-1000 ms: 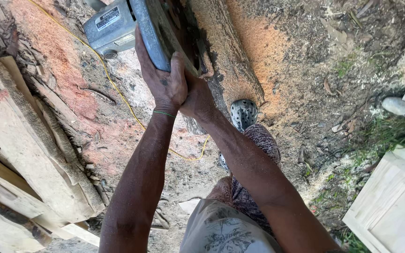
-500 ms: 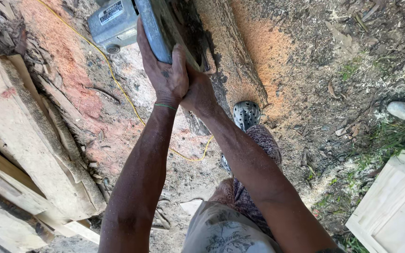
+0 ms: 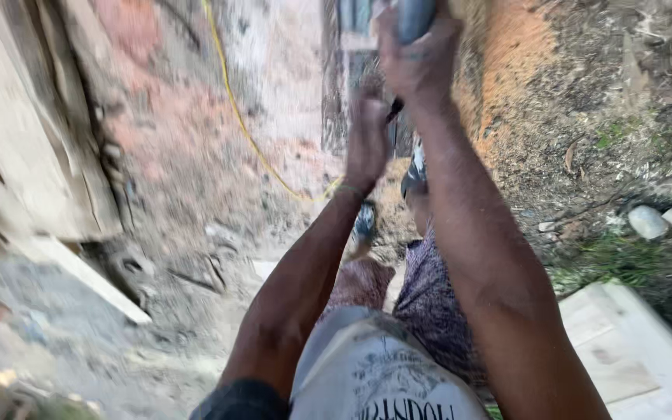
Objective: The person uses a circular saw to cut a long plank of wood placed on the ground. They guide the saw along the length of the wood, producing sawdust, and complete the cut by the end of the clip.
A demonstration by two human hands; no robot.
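Right hand [image 3: 420,66] wraps closed around the grey tool [image 3: 414,15] at the top edge; left hand [image 3: 367,140] grips a dark part below it, over the sawdust-covered ground [image 3: 196,163]. Yellow cord [image 3: 250,132] lies left.

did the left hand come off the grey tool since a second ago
Yes: the left hand has dropped below the grey tool, nearer the yellow cord; the right hand grips it.

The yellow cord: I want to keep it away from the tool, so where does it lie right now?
In the head view the yellow cord runs down the reddish sawdust ground left of centre, curving right toward the left hand, with stacked planks further left.
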